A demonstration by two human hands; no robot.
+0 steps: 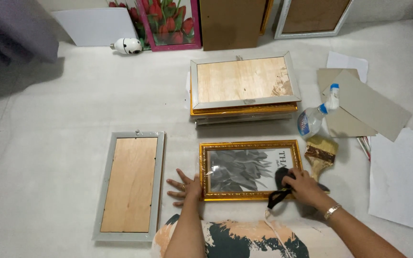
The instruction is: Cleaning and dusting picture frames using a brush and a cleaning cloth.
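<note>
Gold-framed picture lies flat on white floor, directly before person, glass up. Left hand palm down, fingers spread and open, holding nothing, pressed against frame's left edge. Right hand over frame's lower right corner, fingers curled shut on black cloth, wrist bent inward, forearm angled in from right. Paintbrush just beside frame's right side; spray bottle beyond it. Silver frame, wooden back up, lies left. Stack of frames sits behind.

Pale floor bears frames, cardboard, paintbrush.
</note>
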